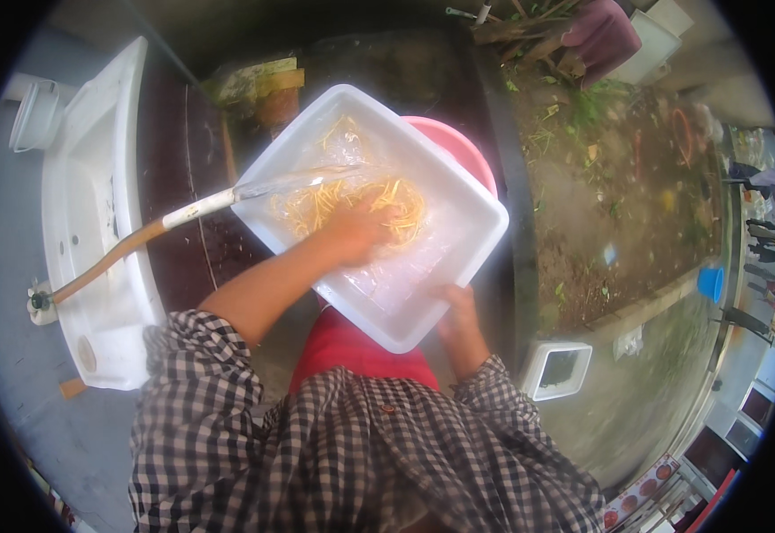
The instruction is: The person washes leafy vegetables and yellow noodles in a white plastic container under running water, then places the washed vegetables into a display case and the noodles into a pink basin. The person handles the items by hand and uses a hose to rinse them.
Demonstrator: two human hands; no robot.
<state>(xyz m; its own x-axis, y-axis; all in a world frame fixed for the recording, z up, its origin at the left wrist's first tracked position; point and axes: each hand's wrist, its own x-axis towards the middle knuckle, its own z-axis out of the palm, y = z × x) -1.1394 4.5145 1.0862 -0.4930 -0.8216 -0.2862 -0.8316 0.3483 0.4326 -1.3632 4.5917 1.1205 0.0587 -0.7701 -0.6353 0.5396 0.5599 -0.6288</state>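
Before me a white rectangular plastic tub [464, 230] is turned cornerwise, with wet yellow strands [409, 200] in shallow water. The strands look like shredded vegetable or noodles; I cannot tell which. My left hand [359, 233] reaches inside and touches them, its fingers blurred and partly lost among the strands. At the tub's near right side, my right hand [457, 312] grips the wall, some fingers hidden. Water [301, 180] streams into the tub from the white pipe end [199, 208] of a brown hose [111, 261]. A pink basin [461, 150] shows partly behind the tub.
At left stands a white sink [87, 193], the hose crossing it from a tap [41, 300]. Bricks [274, 86] lie beyond the tub. To the right are a dirt plot [614, 213], a stack of white containers [557, 370] and a blue bucket [711, 284].
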